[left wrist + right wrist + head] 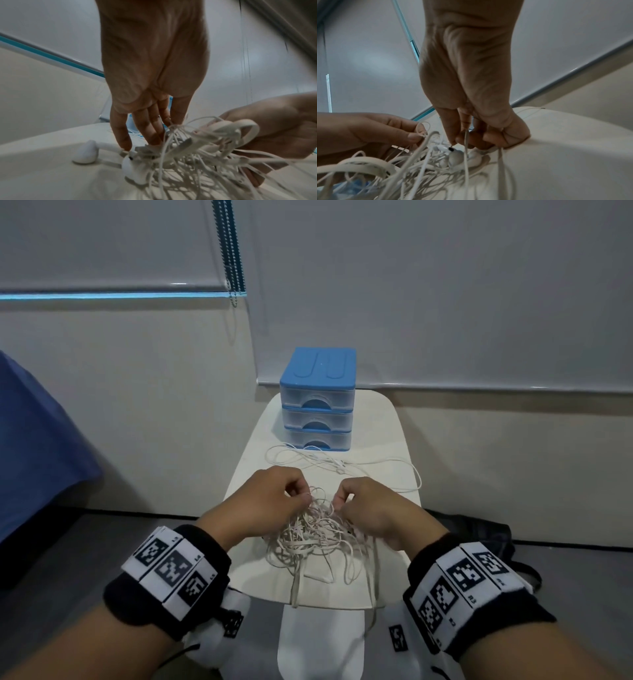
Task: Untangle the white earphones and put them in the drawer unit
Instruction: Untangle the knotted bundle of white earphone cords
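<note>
A thin cord loop is pinched betw. thumb and forefinger of the left hand, its other fingers curled in. The right hand is likewise curled, w/ thumb and fingertips closed on strands at the top of the tangle; in the right wrist view a cord is seen running down out of that grip, close to an earbud.

Between and just under both hands, the white earphones are bunched in a raised knot over the near half of the small table; a few strands are draped over its near edge. Round and flat cords are mixed in, so more than one set may be there; it cannot be told. A looser run of cord is spread across the middle toward the right edge.

At the far edge the drawer unit is stood, all three drawers closed, straight ahead of the hands and beyond the loose cord.

The knot is held crosswise, one hand per side, so the next pull is judged to go apart, left–right. Neither hand is clearly nearer the unit; approx. equal.
</note>
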A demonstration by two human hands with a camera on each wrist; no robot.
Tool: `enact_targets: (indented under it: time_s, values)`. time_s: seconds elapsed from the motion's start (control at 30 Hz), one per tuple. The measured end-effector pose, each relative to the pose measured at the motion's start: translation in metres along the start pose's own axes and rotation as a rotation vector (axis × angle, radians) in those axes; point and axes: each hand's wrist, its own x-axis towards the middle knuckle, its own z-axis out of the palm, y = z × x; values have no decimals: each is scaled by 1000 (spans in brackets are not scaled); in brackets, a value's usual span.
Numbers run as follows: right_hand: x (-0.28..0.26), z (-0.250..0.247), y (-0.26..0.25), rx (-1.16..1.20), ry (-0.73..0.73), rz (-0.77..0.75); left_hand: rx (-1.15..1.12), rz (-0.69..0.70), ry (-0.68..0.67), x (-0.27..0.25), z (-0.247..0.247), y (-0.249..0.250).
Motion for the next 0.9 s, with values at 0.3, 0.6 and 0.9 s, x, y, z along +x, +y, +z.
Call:
enact_targets:
  time_s: [0.3, 0.6, 0.9]
  values:
    - [-4, -7, -2, 210, -75, 68, -198, -68, -106, 6, -5, -6]
    - [-4, -9, 1, 275, -114, 78, -313, -24, -126, 10, -5, 6]
    - [-2, -9, 5, 409, -131, 70, -404, -9, -89, 10, -16, 17]
